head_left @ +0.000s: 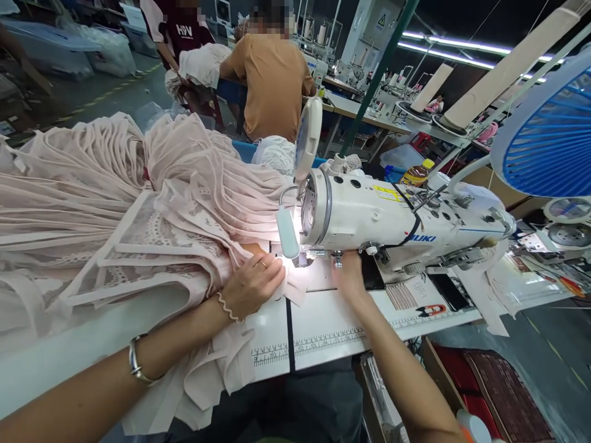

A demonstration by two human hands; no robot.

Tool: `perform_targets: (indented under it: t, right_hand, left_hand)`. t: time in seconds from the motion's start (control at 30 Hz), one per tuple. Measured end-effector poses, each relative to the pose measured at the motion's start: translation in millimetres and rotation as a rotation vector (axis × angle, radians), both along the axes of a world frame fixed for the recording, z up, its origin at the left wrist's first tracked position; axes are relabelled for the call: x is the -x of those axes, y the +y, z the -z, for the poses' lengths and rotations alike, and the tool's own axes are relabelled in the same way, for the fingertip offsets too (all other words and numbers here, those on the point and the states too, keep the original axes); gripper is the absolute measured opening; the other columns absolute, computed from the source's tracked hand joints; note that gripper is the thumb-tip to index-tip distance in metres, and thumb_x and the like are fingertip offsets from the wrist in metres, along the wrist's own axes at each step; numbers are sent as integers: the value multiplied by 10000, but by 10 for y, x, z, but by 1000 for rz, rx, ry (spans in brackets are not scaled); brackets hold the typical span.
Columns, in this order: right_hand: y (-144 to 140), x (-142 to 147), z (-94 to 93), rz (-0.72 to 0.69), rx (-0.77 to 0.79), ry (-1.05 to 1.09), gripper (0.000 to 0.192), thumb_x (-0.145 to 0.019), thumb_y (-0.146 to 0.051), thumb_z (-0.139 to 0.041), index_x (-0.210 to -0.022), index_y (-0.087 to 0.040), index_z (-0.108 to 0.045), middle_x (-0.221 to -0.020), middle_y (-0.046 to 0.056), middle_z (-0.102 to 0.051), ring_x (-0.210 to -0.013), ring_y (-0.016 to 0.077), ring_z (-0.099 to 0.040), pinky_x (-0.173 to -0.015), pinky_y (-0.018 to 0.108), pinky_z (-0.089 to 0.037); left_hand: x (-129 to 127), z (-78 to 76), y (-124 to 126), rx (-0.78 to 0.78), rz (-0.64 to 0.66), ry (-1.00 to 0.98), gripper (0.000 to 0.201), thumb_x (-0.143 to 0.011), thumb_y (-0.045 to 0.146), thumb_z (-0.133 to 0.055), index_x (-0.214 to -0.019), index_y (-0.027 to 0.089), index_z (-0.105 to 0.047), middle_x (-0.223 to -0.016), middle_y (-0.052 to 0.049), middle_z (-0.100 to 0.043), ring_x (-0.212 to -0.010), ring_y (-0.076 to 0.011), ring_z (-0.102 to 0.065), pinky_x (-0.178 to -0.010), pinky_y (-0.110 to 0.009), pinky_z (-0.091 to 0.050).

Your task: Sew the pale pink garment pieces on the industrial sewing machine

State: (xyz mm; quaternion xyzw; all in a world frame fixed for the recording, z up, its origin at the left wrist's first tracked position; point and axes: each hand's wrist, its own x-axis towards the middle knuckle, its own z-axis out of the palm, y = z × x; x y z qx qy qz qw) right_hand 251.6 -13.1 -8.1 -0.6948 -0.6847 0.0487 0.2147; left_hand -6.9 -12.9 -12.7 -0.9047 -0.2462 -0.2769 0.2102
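My left hand lies at the left of the needle area, its fingers closed together on a piece of pale pink fabric. To the right, my right hand reaches under the arm of a white sewing machine. It is blurred and its fingers are partly hidden there, so I cannot tell what they hold. A small lamp lights the stitching spot brightly. A big bundle of pale pink lace garment pieces spreads over the left of the table, and some cloth hangs over the front edge.
A printed ruler runs along the table's front. Red-handled snips and a dark phone lie at right. A blue fan stands close at upper right. Beyond the table are a person in a brown shirt and another person in maroon.
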Motion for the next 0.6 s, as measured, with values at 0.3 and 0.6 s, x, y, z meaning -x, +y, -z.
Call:
perform_targets:
  t: [0.3, 0.6]
  right_hand:
    - [-299, 439, 92, -12, 111, -204, 375, -908, -346, -610, -1218, -137, -585, -1124, 182, -656, -988, 306, -622, -802, 402, -487]
    - [-443, 287, 141, -143, -37, -427, 257, -956, -88, -426, -873, -174, -653, -892, 100, -651, -835, 228, -574, -748, 320, -445]
  left_hand:
    - [97, 181, -89, 121, -58, 251, 486, -943, 47, -384, -1382, 209, -516, -1254, -169, -632, -1029, -277, -640, -900, -468, -464]
    - [21, -120, 110, 42, 16, 370, 309, -938, 16, -378, -878, 117, -664, -954, -116, -659, -866, -218, -584, -869, -385, -448]
